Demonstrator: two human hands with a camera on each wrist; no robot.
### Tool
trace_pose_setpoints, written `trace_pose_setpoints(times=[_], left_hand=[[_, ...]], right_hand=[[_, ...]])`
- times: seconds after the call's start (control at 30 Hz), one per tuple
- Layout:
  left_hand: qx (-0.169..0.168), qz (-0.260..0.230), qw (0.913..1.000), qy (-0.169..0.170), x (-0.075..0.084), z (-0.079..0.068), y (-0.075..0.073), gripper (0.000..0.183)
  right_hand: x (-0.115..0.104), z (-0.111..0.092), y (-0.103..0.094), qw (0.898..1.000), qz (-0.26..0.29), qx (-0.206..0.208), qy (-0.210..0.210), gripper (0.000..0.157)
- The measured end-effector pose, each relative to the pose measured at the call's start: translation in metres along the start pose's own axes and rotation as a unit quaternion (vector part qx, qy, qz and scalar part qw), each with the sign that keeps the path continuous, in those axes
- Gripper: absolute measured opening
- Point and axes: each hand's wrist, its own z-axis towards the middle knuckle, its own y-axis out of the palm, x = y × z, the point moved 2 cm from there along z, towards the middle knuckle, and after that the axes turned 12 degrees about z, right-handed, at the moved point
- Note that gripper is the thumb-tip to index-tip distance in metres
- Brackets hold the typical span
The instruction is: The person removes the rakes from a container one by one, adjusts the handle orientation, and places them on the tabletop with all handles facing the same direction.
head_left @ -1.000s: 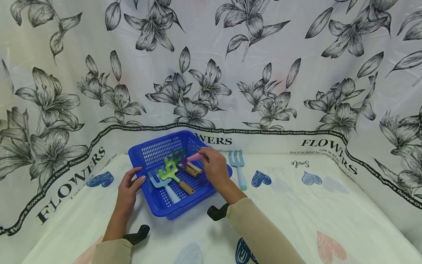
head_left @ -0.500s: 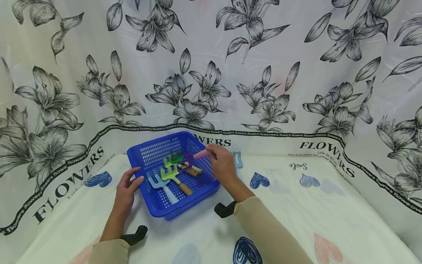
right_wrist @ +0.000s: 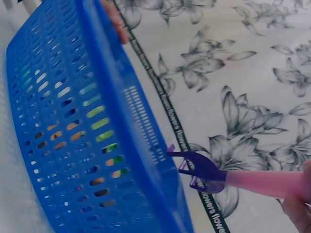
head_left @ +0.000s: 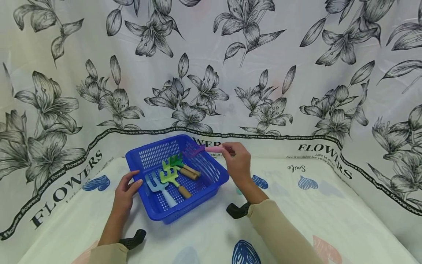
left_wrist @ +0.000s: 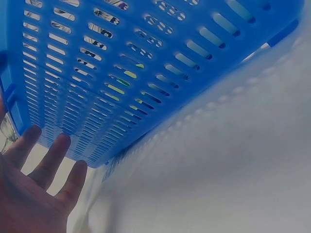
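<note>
My right hand (head_left: pixel 239 159) pinches the pink handle of a small garden fork (right_wrist: pixel 262 182). Its purple prongs point left, above the blue basket's right side in the head view. My left hand (head_left: pixel 125 189) rests thumb and forefinger on the left rim of the blue basket (head_left: pixel 155 216); in the left wrist view several fingers stretch out loosely beside the outer wall. Inside the basket lie a light-blue fork (head_left: pixel 169 197), a lime-green fork with a wooden handle (head_left: pixel 171 178), and more green tools with wooden handles (head_left: pixel 190 173), partly overlapping.
To the right of the basket, a pale-blue fork (head_left: pixel 239 191) is almost wholly hidden behind my right hand and wrist. A white cloth with printed hearts (head_left: pixel 280 223) covers the surface. Behind it hangs a flower-printed curtain (head_left: pixel 263 44).
My right hand has lifted the pink-handled fork from among the tools and moved right, covering most of the pale-blue fork outside. My left hand stays at the rim.
</note>
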Motion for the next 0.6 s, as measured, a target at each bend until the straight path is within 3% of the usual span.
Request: trace_pose_setpoints(times=[0.2,0.6], left_hand=[[-0.002,-0.003,1.0,-0.007,0.001,-0.001,0.001,0.055],[-0.004,-0.001,1.0,-0.008,0.003,-0.001,0.0,0.055]], right_hand=[[-0.001,0.006,-0.019,0.998,0.039,0.044,0.034,0.015],[0.001,0.004,-0.051,0.988,0.104,0.089,0.073,0.022]])
